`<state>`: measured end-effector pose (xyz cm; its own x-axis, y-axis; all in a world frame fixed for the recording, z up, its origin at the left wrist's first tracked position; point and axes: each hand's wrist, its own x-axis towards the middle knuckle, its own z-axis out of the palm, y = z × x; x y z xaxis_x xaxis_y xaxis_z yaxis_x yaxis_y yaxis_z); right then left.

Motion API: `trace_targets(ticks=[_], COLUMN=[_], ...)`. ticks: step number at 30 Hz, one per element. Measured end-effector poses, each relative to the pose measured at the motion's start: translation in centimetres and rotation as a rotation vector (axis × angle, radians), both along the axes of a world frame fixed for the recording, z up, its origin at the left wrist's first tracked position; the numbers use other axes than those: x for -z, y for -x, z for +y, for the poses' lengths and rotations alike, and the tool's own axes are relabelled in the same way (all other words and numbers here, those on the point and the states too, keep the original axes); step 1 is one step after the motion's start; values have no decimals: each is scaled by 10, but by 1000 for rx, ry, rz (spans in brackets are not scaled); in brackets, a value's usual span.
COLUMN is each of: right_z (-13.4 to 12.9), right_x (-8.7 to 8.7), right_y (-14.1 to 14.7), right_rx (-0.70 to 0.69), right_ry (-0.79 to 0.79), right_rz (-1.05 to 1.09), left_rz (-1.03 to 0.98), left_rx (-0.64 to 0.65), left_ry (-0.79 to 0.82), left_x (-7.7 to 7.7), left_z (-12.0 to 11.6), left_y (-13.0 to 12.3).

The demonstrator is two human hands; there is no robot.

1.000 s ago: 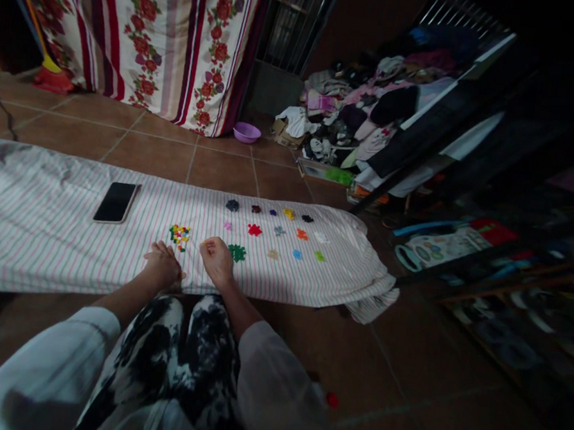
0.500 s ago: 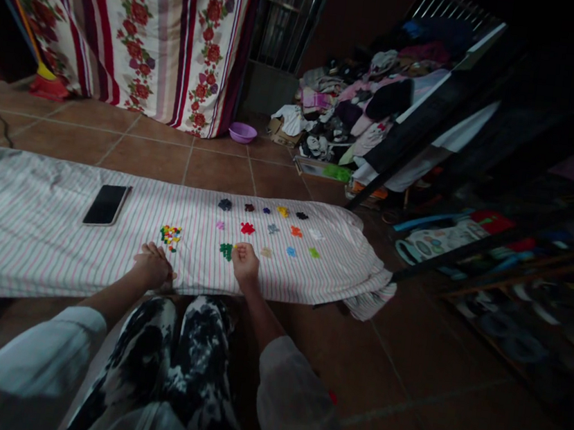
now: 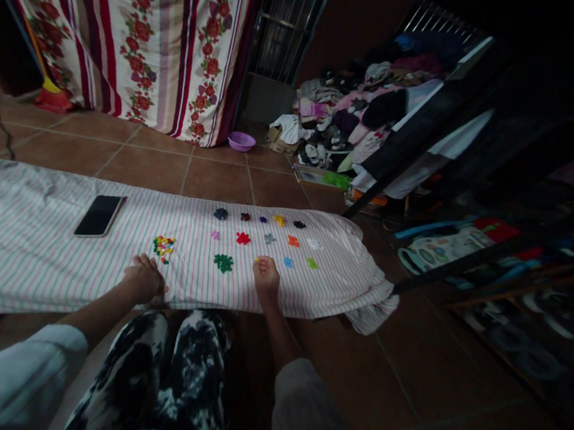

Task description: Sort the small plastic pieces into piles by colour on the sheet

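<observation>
Pinching a yellow piece point(image 3: 257, 259), the right hand point(image 3: 266, 279) is nearly closed.

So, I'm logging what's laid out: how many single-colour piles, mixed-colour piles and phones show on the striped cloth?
Single-colour piles: 13
Mixed-colour pile: 1
Phone: 1
Total: 15 in view; the right hand could be hiding something.

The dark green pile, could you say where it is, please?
In the head view, the dark green pile lies left of centre on the striped cloth, between the multicoloured pile and the right hand, below the red pile.
</observation>
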<state>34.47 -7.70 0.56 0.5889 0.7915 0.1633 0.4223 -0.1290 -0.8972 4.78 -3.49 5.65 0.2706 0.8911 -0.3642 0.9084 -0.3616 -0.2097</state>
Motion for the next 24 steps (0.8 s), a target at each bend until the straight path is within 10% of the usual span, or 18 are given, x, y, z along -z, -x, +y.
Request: trace_targets(ticks=[24], right_z=[109], right_x=[-12], right_y=[-133], right_rx=[130], right_ry=[165], right_rz=[-408], left_rz=[160], left_rx=[115], left_ry=[-129], left_x=[6], left_z=[-5], left_y=[-5])
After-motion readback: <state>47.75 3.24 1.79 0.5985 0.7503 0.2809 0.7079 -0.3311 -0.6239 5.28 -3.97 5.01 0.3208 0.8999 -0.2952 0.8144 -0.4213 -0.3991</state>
